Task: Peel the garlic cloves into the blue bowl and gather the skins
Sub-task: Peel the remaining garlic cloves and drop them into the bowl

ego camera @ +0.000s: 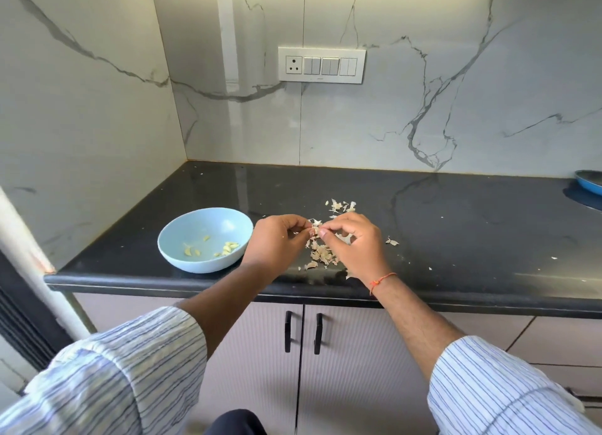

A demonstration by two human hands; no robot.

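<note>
A: Where's the clove?
B: The small papery garlic clove (315, 226) is pinched between both hands; the left hand (279, 239) and right hand (353, 243) curl fingertips on it.
A: And the bowl?
B: The round pale-blue bowl (182, 258) lies left, nearest the left hand, holding several peeled cloves (230, 247); loose skins (321, 253) lie beneath the hands

garlic clove (314, 228): mostly hidden between the fingertips of both hands, centre of frame; peeled or not, cannot tell
blue pan (590, 182): cut off by the right edge
skins (321, 253): partly covered by the right hand (353, 244)
</note>
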